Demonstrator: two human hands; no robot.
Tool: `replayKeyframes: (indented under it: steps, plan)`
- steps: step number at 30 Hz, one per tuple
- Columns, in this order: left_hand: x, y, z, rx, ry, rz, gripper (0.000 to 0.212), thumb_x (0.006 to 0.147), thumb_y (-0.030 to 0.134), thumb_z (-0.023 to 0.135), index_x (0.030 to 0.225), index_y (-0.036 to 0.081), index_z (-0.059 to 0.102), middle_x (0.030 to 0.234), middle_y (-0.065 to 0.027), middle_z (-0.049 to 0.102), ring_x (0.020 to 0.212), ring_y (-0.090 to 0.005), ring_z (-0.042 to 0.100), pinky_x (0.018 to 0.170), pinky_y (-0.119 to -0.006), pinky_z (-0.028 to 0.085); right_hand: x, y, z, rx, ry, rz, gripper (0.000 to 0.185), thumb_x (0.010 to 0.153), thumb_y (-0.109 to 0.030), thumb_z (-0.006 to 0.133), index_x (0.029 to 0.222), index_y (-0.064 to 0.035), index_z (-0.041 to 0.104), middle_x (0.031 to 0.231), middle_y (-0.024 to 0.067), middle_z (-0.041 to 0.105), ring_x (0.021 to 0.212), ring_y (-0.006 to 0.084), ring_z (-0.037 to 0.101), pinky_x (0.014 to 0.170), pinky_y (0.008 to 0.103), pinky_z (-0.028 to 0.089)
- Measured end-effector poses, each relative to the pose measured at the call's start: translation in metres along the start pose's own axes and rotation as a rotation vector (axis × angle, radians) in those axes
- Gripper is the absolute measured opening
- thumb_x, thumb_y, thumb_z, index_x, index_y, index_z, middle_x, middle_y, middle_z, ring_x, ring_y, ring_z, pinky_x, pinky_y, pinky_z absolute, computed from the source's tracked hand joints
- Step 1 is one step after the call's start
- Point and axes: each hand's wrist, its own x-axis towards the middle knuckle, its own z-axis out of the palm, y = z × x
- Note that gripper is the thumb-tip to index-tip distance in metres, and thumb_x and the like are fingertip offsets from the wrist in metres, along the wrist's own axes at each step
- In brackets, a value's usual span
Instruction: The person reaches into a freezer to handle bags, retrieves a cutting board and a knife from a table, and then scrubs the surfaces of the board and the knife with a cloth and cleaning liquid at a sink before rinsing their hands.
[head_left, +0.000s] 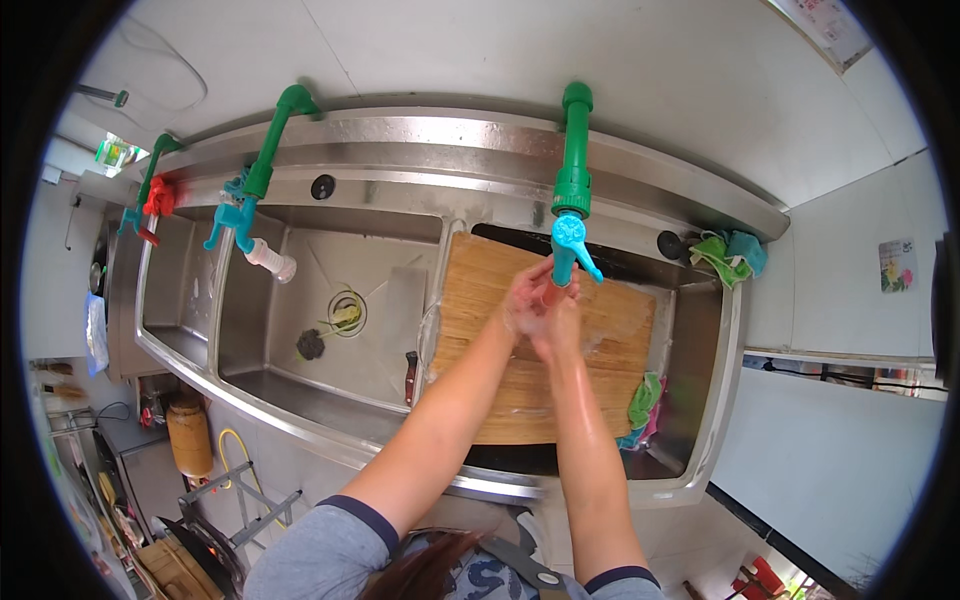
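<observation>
Both hands are together just under a blue plastic tap (568, 244) on a green pipe. My left hand (525, 298) is cupped at the left of the tap's reddish outlet, and my right hand (561, 319) is close against it at the right. Water seems to run over them. The tap hides part of the fingers, so whether they grip anything does not show. Below the hands a wooden cutting board (495, 405) lies across the right-hand sink basin. Green, blue and pink cloths (645, 401) lie by the board's lower right corner.
In the middle basin (300, 255) lie a cleaver (409, 330), a dark scourer (310, 344) and vegetable scraps (346, 315) at the drain. A second blue tap (238, 217) hangs over its left side. More cloths (724, 255) hang at the sink's right corner.
</observation>
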Motion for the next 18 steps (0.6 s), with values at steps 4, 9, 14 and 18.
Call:
replayKeyframes:
  steps: [4, 9, 14, 18]
  plan:
    - [0.008, 0.014, -0.039, 0.003, -0.169, -0.04, 0.037, 0.089, 0.028, 0.039, 0.111, 0.001, 0.049, 0.088, -0.0082, 0.059, 0.075, -0.0159, 0.055, 0.076, -0.032, 0.044, -0.08, 0.026, 0.046, -0.914, -0.259, -0.522, 0.016, 0.079, -0.007, 0.046, 0.075, 0.0002, 0.061, 0.09, 0.0136, 0.062, 0.088, 0.0225, 0.058, 0.074, 0.0333, 0.045]
    - [0.005, -0.014, 0.03, 0.161, 0.506, 0.085, 0.032, 0.085, 0.028, 0.044, 0.098, 0.0, 0.053, 0.075, -0.01, 0.057, 0.063, -0.02, 0.054, 0.062, -0.034, 0.048, -0.024, 0.02, -0.006, -1.26, -0.245, -0.917, 0.02, 0.08, -0.016, 0.048, 0.091, -0.0038, 0.059, 0.081, 0.0111, 0.06, 0.083, 0.0298, 0.056, 0.071, 0.0366, 0.044]
    - [-0.004, -0.005, 0.015, 0.193, 0.439, -0.051, 0.034, 0.085, 0.035, 0.046, 0.095, 0.003, 0.05, 0.074, -0.0101, 0.055, 0.061, -0.0203, 0.054, 0.058, -0.032, 0.047, 0.023, 0.001, 0.009, -1.448, 0.012, -0.408, 0.021, 0.069, -0.018, 0.057, 0.084, -0.0037, 0.053, 0.084, 0.016, 0.055, 0.08, 0.035, 0.05, 0.064, 0.041, 0.037]
    - [-0.041, -0.021, 0.023, -0.235, 0.385, -0.022, 0.035, 0.077, 0.033, 0.06, 0.093, 0.004, 0.049, 0.087, -0.014, 0.055, 0.071, -0.0193, 0.056, 0.061, -0.03, 0.047, 0.057, 0.014, 0.015, -1.587, 0.147, -0.702, 0.013, 0.067, -0.018, 0.058, 0.066, -0.0082, 0.05, 0.071, 0.0119, 0.052, 0.071, 0.0307, 0.052, 0.058, 0.0397, 0.036]
